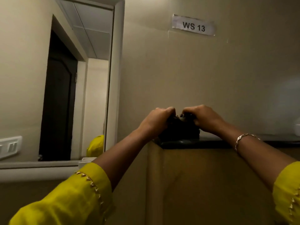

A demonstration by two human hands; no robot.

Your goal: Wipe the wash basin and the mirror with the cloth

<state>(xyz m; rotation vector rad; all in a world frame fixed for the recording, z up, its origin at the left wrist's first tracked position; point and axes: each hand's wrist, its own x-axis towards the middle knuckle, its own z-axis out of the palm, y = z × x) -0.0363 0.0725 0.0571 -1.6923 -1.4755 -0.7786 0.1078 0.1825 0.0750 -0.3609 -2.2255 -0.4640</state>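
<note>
A dark bundled cloth (180,129) lies on a dark ledge (203,143) at the top of a low beige wall. My left hand (156,121) grips the cloth's left side with curled fingers. From the right, my right hand (205,118) grips it too, fingers curled over the top. The two hands almost touch above the cloth. A framed mirror (68,82) hangs on the wall at the left and reflects a dark doorway and a yellow sleeve. The wash basin is out of view.
A paper label reading WS 13 (193,25) is taped to the beige wall above the hands. A white switch plate (9,146) shows at the mirror's lower left. A pale blurred object (297,127) sits at the right edge on the ledge.
</note>
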